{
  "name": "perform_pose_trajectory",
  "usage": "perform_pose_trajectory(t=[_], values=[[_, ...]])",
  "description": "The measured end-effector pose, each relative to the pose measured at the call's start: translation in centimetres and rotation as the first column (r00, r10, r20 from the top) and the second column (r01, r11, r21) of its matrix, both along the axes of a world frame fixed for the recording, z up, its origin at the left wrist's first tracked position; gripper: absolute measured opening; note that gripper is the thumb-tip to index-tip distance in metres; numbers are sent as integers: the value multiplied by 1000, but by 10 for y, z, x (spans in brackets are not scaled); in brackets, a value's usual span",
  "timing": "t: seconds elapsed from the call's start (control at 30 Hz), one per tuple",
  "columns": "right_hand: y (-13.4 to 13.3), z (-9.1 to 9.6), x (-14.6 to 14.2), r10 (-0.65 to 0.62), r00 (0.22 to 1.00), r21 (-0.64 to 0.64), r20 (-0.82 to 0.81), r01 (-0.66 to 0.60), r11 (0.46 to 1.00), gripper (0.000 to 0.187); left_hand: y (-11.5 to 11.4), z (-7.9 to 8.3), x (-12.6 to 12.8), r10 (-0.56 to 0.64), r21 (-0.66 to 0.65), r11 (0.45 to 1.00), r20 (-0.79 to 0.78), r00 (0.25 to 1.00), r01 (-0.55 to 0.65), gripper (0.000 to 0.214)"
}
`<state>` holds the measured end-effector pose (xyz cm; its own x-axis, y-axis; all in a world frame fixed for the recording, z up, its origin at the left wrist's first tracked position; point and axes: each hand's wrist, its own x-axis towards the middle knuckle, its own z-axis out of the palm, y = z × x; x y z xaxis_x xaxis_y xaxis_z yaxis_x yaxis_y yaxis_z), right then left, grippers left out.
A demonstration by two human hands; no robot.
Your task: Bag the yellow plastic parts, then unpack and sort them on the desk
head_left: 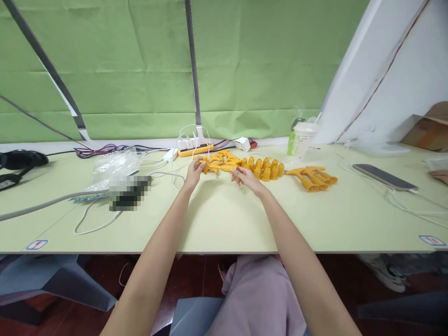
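My left hand (195, 173) is closed on a yellow plastic piece with a flared end (206, 165), held just above the table. My right hand (248, 180) pinches a yellow funnel-shaped plastic piece (228, 168) beside it. The two pieces meet or overlap between my hands; whether they are joined I cannot tell. Below them shows a small metallic bit (217, 176). Behind my hands lies a heap of yellow branched pieces (224, 154). Several yellow cup-shaped pieces (266, 173) stand in rows right of my right hand. Farther right lie several yellow funnel-ended pieces with stems (312, 178).
On the pale table (224, 224), a yellow power strip (196, 150) with white plugs sits at the back. A lidded drink cup (304, 140) stands back right, a phone (384, 177) beyond it. Plastic bags (117, 163), cables and a pixelated dark object (129, 193) lie left.
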<state>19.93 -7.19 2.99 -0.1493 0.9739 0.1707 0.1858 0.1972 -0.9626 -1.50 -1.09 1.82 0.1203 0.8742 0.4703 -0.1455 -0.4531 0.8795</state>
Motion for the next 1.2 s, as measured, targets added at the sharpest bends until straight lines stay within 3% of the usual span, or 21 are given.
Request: perform_pose_trajectory(t=[0.13, 0.33, 0.5, 0.6, 0.83, 0.97, 1.07, 1.2], values=[[1, -1, 2, -61, 997, -39, 51, 63, 997, 49, -2, 1, 1, -35, 9, 999, 7, 999, 35, 45], [-1, -5, 1, 1, 999, -120, 35, 3, 993, 54, -3, 2, 2, -67, 23, 998, -8, 998, 67, 45], [6, -9, -2, -166, 984, 51, -65, 169, 984, 54, -1, 1, 4, -45, 21, 999, 13, 999, 44, 45], [8, -10, -2, -196, 980, 103, -47, 200, 974, 52, -2, 1, 5, -54, 33, 998, 5, 999, 54, 43], [5, -11, -4, -305, 948, -91, 91, 313, 945, 64, -3, -5, 13, -49, 57, 997, -43, 998, 51, 41], [6, -8, -5, -231, 973, 101, 11, 229, 968, 48, 4, -7, 6, 55, 7, 998, 15, 998, -55, 41], [6, -7, -6, -139, 990, 210, 21, 131, 969, 54, 7, -7, -1, 115, -4, 993, 38, 993, -115, 43], [2, -9, -7, -234, 957, 218, 171, 195, 956, 43, 5, -5, -1, 93, 20, 995, 26, 995, -93, 44]])
